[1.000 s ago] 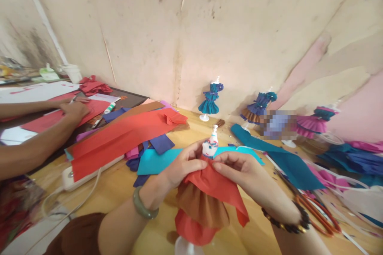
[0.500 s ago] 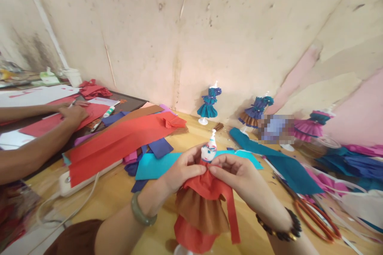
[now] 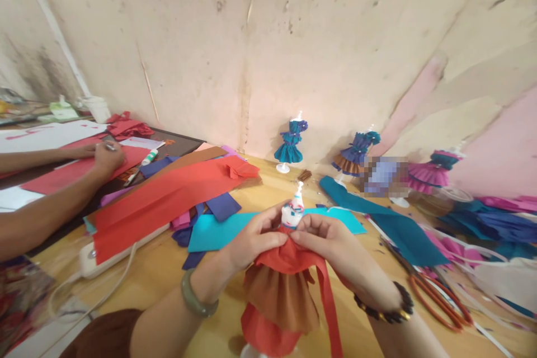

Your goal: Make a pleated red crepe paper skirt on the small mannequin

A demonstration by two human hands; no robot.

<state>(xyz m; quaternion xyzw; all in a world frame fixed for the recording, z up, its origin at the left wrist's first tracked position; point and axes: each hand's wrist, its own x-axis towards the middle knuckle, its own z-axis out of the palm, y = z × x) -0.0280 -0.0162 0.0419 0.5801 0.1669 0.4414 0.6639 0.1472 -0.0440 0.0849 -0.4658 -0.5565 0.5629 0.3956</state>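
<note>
A small white dress form [image 3: 292, 215] stands in front of me, wearing a tiered skirt with a brown ruffle [image 3: 280, 297] over a red lower tier [image 3: 271, 333]. Around its waist lies a red fabric strip [image 3: 285, 257], its loose end hanging down on the right. My left hand [image 3: 263, 236] pinches the strip's upper edge at the left of the form. On the other side, my right hand [image 3: 325, 238] pinches the same edge with thumb and fingers, close to the left thumb. The back of the form is hidden.
Orange-handled scissors [image 3: 440, 296] lie at the right, near a teal strip [image 3: 403, 229]. Dressed miniature forms [image 3: 289, 142] stand along the wall. Red fabric [image 3: 168, 196] covers part of a power strip [image 3: 90, 260] at left. Beyond it, a co-worker's hand [image 3: 109, 155] holds a pen over red fabric.
My hands stay pinched at the form's waist, and the strip's loose end hangs a little lower. The co-worker's hand has lifted and closed around the pen. The view has shifted slightly.
</note>
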